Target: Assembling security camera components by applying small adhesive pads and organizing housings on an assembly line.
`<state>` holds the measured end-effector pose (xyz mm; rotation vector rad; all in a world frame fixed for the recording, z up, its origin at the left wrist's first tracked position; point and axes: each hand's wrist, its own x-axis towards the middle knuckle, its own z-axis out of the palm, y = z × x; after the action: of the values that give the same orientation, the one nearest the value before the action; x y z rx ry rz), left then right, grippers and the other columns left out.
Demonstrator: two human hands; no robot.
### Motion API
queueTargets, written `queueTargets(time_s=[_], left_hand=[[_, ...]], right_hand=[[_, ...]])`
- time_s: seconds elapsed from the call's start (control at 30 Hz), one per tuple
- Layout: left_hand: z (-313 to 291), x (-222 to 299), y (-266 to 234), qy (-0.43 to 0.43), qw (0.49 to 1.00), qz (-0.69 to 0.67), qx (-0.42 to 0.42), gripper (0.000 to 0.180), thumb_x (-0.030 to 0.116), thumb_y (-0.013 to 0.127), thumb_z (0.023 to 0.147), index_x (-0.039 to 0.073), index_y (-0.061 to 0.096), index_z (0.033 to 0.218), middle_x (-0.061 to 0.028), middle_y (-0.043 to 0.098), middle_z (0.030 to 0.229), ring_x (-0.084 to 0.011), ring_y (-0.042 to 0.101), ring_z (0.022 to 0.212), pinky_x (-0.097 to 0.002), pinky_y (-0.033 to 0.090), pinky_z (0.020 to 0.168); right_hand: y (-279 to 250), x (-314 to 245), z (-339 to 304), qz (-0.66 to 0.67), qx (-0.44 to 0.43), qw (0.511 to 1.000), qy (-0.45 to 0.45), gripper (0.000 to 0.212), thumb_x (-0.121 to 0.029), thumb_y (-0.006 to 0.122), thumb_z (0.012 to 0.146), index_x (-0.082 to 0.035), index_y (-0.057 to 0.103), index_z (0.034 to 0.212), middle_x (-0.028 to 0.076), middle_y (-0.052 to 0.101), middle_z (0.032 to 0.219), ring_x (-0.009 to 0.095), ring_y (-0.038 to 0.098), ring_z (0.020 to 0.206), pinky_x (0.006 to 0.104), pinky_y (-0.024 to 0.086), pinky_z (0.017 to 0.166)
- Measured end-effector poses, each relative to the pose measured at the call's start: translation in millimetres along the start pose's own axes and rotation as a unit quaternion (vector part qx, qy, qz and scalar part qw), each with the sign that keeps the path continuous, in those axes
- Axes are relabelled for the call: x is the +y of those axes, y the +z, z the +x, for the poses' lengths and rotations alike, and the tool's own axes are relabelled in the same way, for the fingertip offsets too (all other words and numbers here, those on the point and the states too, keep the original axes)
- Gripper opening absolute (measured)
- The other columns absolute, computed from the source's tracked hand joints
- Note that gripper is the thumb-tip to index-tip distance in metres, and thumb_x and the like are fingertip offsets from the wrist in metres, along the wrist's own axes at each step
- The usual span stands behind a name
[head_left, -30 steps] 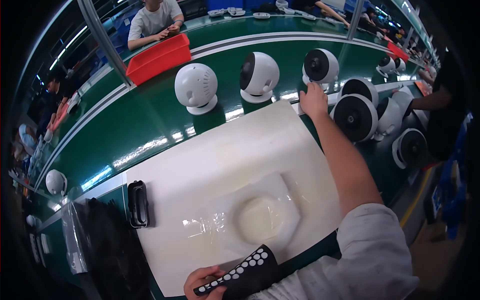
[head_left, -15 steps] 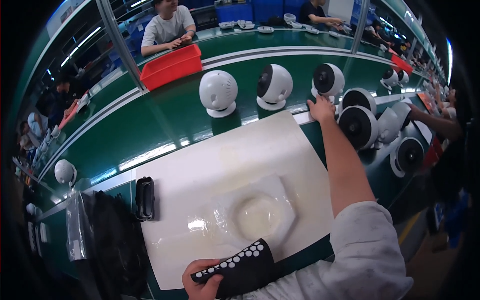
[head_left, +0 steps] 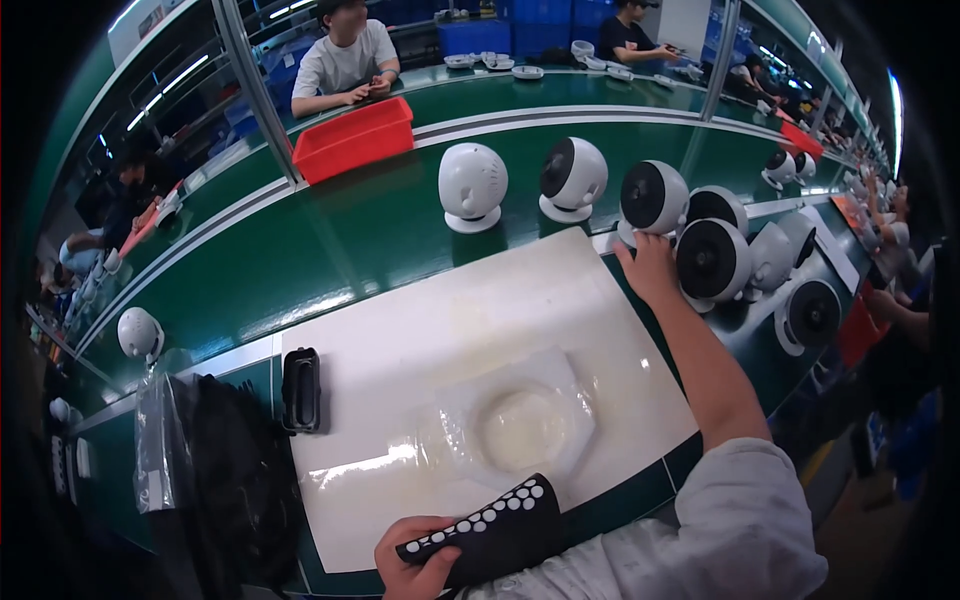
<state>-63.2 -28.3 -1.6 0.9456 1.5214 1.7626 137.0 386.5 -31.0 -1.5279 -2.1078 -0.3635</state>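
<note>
My left hand (head_left: 418,562) pinches a curled black sheet (head_left: 505,535) with white round dots along its upper edge. My right hand (head_left: 650,268) reaches out with its fingers closed at the base of a white globe-shaped, fan-like device (head_left: 653,197) that has a black round front. Part of that base is hidden by the fingers. Close beside this hand stands another such device (head_left: 713,260). In front of me a pale ring-shaped rest (head_left: 578,425), wrapped in clear film, lies on a white board (head_left: 400,350).
A black tray-like part (head_left: 301,390) lies at the board's left edge, near a black bag (head_left: 235,480). Two white globe devices (head_left: 473,185) stand beyond the board. A red bin (head_left: 355,142) sits farther off. Several more devices crowd the right; co-workers sit across the green bench.
The device at my right hand has come nearer, away from the two on its left, and my hand has come back with it. My left hand still holds the dotted sheet.
</note>
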Motion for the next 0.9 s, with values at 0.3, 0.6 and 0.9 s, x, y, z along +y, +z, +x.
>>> queueTargets(time_s=[0.3,0.6,0.9], left_hand=[[-1.1,1.6,-2.6,-0.025,1.000,-0.008,-0.005,0.043,0.029,0.072,0.066,-0.005,0.053,0.084,-0.0083,0.059,0.075,-0.0130,0.055,0.070,-0.0219,0.043,0.064],[1.3,0.0,0.2,-0.005,1.000,0.017,-0.003,0.039,0.024,0.072,0.068,-0.006,0.054,0.084,-0.0092,0.059,0.077,-0.0128,0.055,0.069,-0.0215,0.043,0.064],[-2.6,2.1,-1.9,0.034,0.999,0.030,-0.021,0.024,0.006,0.070,0.065,-0.005,0.059,0.083,-0.0103,0.059,0.079,-0.0131,0.056,0.069,-0.0211,0.043,0.063]], right_hand=[[-56.4,-40.9,-30.0,0.106,-0.107,0.986,-0.069,0.029,-0.028,0.045,0.082,-0.003,0.054,0.094,0.014,0.055,0.096,0.029,0.055,0.084,0.0377,0.044,0.074],[57.1,-68.6,64.7,0.044,-0.060,0.997,0.037,0.048,-0.041,0.050,0.077,-0.004,0.047,0.108,0.013,0.048,0.115,0.028,0.043,0.108,0.0418,0.035,0.084],[15.0,-65.0,46.9,0.071,0.179,0.969,-0.155,0.013,-0.015,0.058,0.070,-0.011,0.055,0.082,0.001,0.052,0.075,0.020,0.050,0.080,0.0343,0.035,0.067]])
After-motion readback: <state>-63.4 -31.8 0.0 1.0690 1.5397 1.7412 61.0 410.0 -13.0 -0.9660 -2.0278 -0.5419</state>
